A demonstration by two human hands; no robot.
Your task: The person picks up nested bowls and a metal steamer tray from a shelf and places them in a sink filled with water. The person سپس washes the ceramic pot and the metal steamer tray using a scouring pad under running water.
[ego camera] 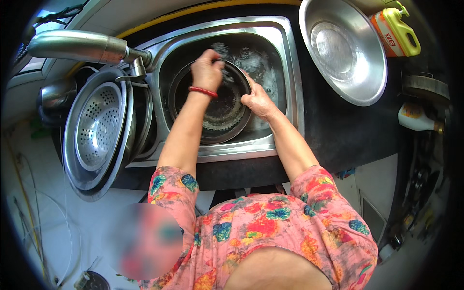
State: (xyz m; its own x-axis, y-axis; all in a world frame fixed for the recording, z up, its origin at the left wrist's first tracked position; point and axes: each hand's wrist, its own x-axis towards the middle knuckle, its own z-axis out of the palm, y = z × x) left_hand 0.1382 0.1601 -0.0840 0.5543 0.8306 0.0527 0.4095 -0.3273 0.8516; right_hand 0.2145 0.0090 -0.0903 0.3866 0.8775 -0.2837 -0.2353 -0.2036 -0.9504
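Note:
A dark round metal pan (pixel 232 112) lies tilted in the stainless steel sink (pixel 295 108), with murky water and foam inside it. My right hand (pixel 256 96) grips the pan's right rim, thumb on the inside and fingers behind. Over the pan's upper left part is my left hand (pixel 208 70), fingers curled, a red bracelet at its wrist. A blurred, silvery scrubber (pixel 220 49) shows at its fingertips, apparently held by them; motion blur hides its exact shape. Foamy water (pixel 253 63) covers the sink bottom behind the pan.
Left of the sink, a metal colander (pixel 99 127) rests in stacked steel basins. The faucet (pixel 79 46) reaches over the left rear corner. At right are a large steel basin (pixel 335 47), a yellow pump bottle (pixel 397 32) and a white bottle (pixel 415 116). A yellow hose (pixel 174 13) runs behind.

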